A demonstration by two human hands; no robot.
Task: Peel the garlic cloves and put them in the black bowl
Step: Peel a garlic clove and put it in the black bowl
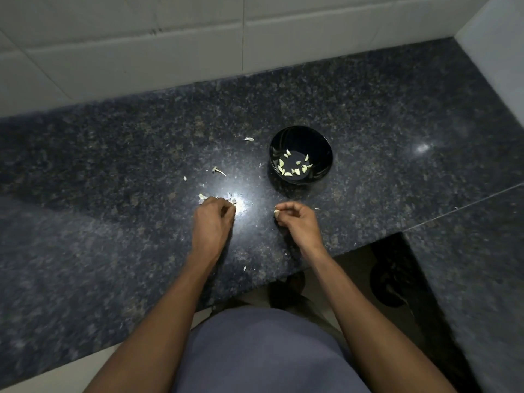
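A black bowl (320,139) stands on the dark granite counter, right of centre, with several peeled garlic cloves (292,165) lying in its bottom. My right hand (297,221) sits below the bowl and pinches a pale garlic clove (276,213) between thumb and fingertips. Further left, my left hand (212,219) has its fingers curled down onto a small heap of garlic skins and pieces (202,197) on the counter; what those fingers hold is hidden.
Loose skin scraps lie on the granite counter (113,165): one (249,139) left of the bowl, a stem piece (219,171) and a small bit (185,178) further left. White tiled wall (170,52) runs behind. The counter's front edge steps inward at the right.
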